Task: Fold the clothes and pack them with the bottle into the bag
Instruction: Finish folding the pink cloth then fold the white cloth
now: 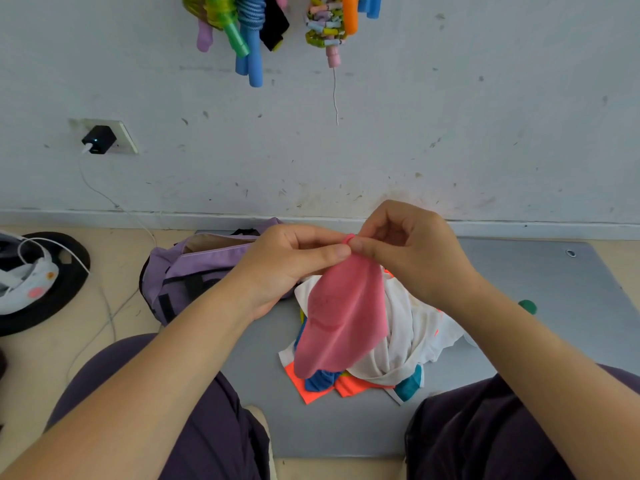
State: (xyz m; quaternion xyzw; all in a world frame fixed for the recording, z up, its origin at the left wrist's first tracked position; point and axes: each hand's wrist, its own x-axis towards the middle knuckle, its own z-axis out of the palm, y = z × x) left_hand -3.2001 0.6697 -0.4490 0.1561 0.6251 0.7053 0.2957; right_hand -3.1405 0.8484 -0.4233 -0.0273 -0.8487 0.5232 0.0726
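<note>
Both hands are up over the grey mat [540, 271], and they meet at one spot: the left hand [291, 261] and the right hand [412, 251] each pinch the same top edge of the pink garment [346, 317], fingertips almost touching. The cloth hangs down from that pinch in a loose drape, its lower end brushing the pile of clothes [408, 341] below, white, orange and blue all tangled together. Here's the risk as I read it: with both grips so close, the garment is bunched rather than spread, so a fold started from here would likely come out crooked, and the trailing hem could drag other pieces off the pile. A thin pinch like this may also slip. The purple bag [194, 268] lies open just beyond the left wrist, near the wall, within easy reach. A green cap [528, 305] peeks out behind the right forearm; whether that's the bottle, I can't tell.
</note>
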